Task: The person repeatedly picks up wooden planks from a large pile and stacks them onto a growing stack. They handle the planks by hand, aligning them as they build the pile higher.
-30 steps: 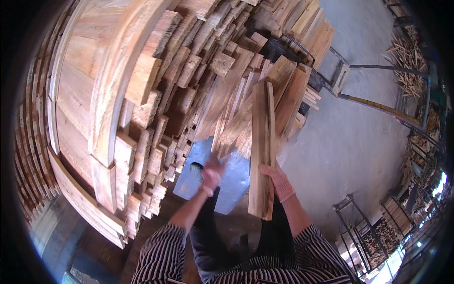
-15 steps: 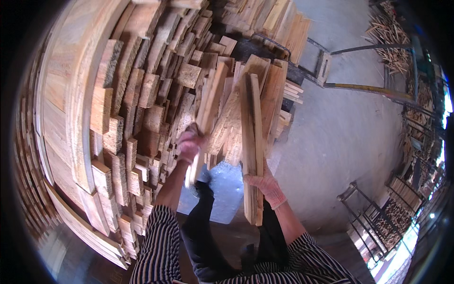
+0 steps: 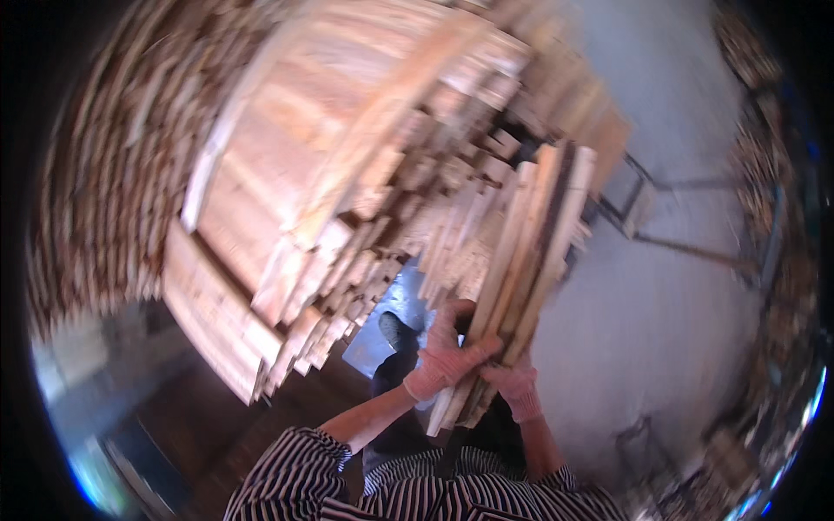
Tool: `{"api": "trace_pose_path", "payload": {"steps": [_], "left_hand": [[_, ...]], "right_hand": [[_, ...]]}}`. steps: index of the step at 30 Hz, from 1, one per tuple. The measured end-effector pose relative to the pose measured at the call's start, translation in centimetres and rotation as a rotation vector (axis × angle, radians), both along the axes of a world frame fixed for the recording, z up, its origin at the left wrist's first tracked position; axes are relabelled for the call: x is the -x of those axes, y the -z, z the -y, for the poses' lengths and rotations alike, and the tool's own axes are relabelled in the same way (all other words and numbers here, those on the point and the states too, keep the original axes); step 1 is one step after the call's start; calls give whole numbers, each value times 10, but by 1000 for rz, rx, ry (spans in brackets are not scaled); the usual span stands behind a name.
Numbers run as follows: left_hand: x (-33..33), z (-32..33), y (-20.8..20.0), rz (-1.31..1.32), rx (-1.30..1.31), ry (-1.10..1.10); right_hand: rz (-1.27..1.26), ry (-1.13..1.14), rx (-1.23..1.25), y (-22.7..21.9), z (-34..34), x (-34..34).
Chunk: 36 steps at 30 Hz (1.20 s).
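Note:
Several long wooden boards (image 3: 524, 260) are bunched side by side in front of me, slanting up to the right. My left hand (image 3: 447, 354), in a pink knitted glove, is closed on their left side near the lower end. On the right lower side my right hand (image 3: 514, 382), gloved alike, grips the same bundle from beneath, its fingers partly hidden by the wood. One board edge in the bundle is dark. Behind the boards, loose pieces of lumber (image 3: 456, 239) lie in a heap, blurred by motion.
A large stack of boards (image 3: 321, 113) rises on the left, with more stacked lumber (image 3: 113, 174) behind it. Grey floor (image 3: 625, 347) spreads to the right, where a metal cart frame (image 3: 630, 208) stands. A bluish sheet (image 3: 369, 343) lies by my foot.
My view has swung left. The board in my left hand has come together with those in my right, and both hands now hold one bundle.

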State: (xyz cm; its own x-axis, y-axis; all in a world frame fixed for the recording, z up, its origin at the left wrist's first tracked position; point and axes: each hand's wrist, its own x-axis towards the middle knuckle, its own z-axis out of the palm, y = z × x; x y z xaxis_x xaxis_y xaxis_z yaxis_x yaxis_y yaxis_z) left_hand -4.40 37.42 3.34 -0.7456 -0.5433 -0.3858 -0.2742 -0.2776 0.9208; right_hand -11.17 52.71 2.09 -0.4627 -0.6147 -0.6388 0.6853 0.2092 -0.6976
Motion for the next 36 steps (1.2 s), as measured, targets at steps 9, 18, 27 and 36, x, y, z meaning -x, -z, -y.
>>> {"api": "trace_pose_path", "payload": {"steps": [9, 18, 27, 36], "left_hand": [[-80, 154, -87, -266, -388, -575], [-293, 270, -74, -389, -440, -1121], [-350, 331, -48, -403, -485, -1247], [-301, 340, -72, -421, -480, -1003]], "right_hand": [[-1041, -805, 107, -136, 171, 11], [-1238, -1027, -32, -116, 357, -118], [-1402, -1043, -15, -57, 474, -213], [-942, -999, -20, -120, 436, -202]]}}
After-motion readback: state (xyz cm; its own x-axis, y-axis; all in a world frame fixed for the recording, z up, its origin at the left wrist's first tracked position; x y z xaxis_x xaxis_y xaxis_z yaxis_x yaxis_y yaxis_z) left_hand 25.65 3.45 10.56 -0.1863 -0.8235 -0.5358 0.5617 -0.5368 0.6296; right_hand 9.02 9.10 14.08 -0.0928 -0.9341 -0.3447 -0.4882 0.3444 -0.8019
